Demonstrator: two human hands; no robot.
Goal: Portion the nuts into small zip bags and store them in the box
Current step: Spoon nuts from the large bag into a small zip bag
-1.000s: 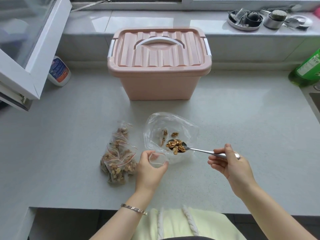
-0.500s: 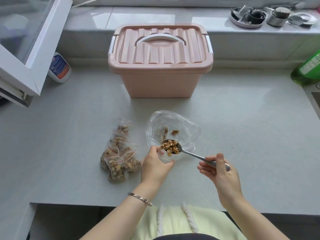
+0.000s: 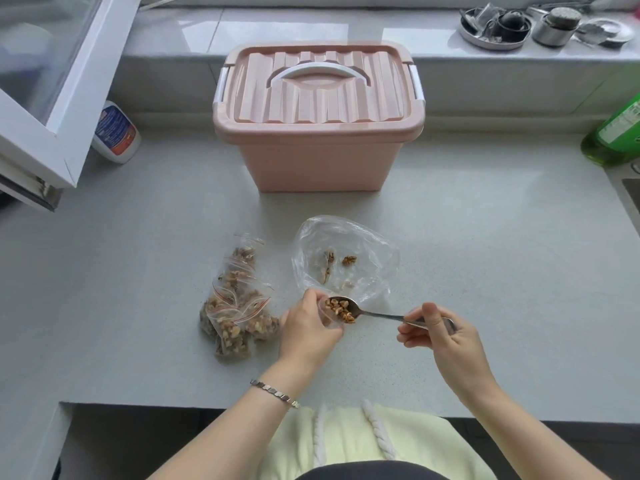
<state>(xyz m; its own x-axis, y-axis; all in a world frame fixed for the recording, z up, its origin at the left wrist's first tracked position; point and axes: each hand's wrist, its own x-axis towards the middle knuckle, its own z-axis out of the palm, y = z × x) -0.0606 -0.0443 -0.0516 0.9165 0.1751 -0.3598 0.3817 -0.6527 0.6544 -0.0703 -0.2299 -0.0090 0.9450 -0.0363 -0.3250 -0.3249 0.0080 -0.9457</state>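
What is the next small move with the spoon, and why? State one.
Probably tip the spoon so the walnuts slide into the small zip bag: the right hand holds its loaded bowl at the bag's mouth, which the left hand holds open.

Glossy metal spoon, matt plastic box

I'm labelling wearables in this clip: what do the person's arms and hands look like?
Both forearms are bare, no sleeves in view; neither the left hand nor the right hand is gloved. A silver bracelet of flat linked segments circles the left wrist; the right wrist shows nothing worn.
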